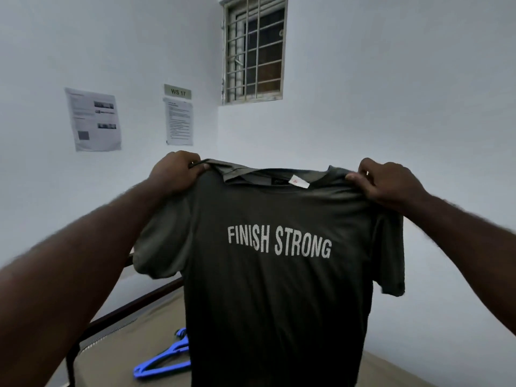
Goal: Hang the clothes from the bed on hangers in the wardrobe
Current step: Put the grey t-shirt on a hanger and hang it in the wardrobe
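The bed (pixel 131 356) carries the only loose items in sight: blue hangers (pixel 159 364) lie flat on its tan cover near the lower middle, overlapping one another, their right ends hidden behind hanging cloth, so their count cannot be told. A dark bed rail (pixel 134 305) runs along the cover's left edge, with a pale floor beyond it. The room is a corner of plain white walls (pixel 391 107). High up sits a barred window (pixel 254 48), dark behind its grille. On the left wall a small sign (pixel 178 92) reads "WS 17", directly above a printed sheet (pixel 178 124), and a larger printed sheet (pixel 93 120) with small pictures is stuck well to its left. The dark grey T-shirt (pixel 279 303) is held up in the air in front of the person, above the bed and not touching it, spread flat with the white words "FINISH STRONG" facing the camera and a white tag (pixel 300 182) showing inside the collar. The left hand (pixel 176 174) grips the shirt at 1 shoulder seam, fingers curled over the cloth. The right hand (pixel 391 182) pinches the other shoulder the same way. Both arms are stretched forward, and the shirt hangs down between the 2 hands, its lower part covering the near end of the hangers.
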